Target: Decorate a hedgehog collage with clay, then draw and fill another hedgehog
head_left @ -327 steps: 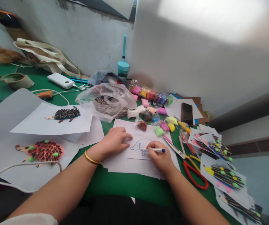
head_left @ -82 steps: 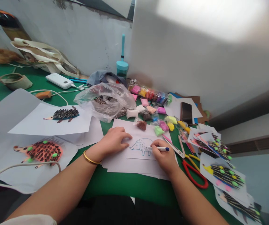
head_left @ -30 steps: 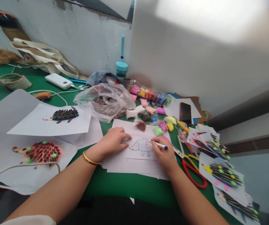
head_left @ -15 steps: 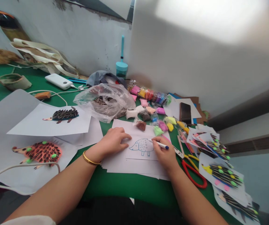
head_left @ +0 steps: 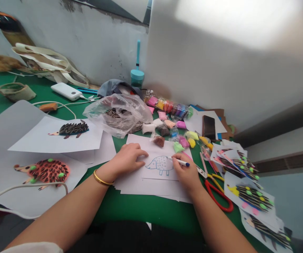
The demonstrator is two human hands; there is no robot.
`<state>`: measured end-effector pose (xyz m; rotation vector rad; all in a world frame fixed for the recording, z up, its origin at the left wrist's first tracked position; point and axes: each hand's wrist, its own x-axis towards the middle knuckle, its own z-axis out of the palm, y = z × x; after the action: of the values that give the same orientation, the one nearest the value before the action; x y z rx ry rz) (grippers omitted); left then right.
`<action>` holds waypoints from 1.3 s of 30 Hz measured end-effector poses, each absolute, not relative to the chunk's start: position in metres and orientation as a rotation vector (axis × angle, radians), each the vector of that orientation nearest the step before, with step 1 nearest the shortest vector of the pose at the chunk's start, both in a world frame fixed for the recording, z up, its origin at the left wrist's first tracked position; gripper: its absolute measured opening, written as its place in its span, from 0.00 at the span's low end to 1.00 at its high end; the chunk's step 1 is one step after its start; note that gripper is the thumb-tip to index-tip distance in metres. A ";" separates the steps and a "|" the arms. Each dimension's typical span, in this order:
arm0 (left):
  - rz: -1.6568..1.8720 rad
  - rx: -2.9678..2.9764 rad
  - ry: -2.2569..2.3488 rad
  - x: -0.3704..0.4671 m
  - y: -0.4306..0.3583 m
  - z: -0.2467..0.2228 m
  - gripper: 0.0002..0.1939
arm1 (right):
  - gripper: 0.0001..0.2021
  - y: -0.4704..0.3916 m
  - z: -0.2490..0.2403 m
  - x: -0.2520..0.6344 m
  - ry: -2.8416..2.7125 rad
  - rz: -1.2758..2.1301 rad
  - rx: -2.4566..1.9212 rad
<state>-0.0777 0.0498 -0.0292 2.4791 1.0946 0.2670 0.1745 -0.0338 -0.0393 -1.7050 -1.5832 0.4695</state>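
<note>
One blue-line hedgehog drawing [head_left: 161, 163] sits at the frame's centre. The right hand [head_left: 185, 173] grasps a pen [head_left: 181, 162] near its tip, presumably for control; the left hand [head_left: 130, 160], grasping nothing, rests on the paper [head_left: 143, 187], apparently bracing it. Scissors [head_left: 207, 185] lie at right, within reach.

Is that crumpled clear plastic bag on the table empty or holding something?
Not empty: dark, slender, seed-like pieces show through the clear plastic bag. How full, I can't tell.

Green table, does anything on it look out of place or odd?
Yes: a white cable loops across the bottom of the red hedgehog as seen here, an odd spot for one. The blue hedgehog drawing by the left hand shows no visible damage.
</note>
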 end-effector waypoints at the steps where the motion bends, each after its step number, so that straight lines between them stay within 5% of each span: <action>1: 0.269 2.478 1.093 -0.078 0.050 -0.029 0.16 | 0.08 -0.034 -0.038 0.175 -1.579 0.466 -1.708; 39: 0.284 2.487 1.089 -0.078 0.051 -0.032 0.16 | 0.10 -0.057 -0.039 0.182 -1.616 0.482 -1.651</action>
<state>-0.0779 0.0512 -0.0320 2.4873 1.0890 0.2839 0.1820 -0.0566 -0.0392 -1.6508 -1.6159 0.4820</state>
